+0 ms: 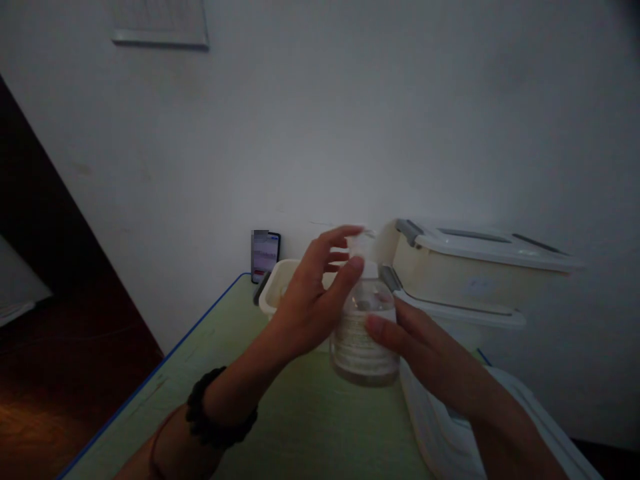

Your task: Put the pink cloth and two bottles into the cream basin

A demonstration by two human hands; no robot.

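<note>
A clear glass jar (361, 337) with a pale label is held above the green table (210, 393). My right hand (425, 350) wraps round its right side, thumb on the front. My left hand (313, 300) reaches over the jar's mouth, its thumb and fingers pinched on a small pale piece (361, 245) at the top; what that piece is I cannot make out. A dark bead bracelet (215, 417) sits on my left wrist.
Two stacked cream boxes with white lids and grey clips (470, 267) stand at the back right. An open cream container (280, 283) lies behind my left hand. A phone (265, 255) leans on the wall. A white lid or tray (450, 433) lies at the right front.
</note>
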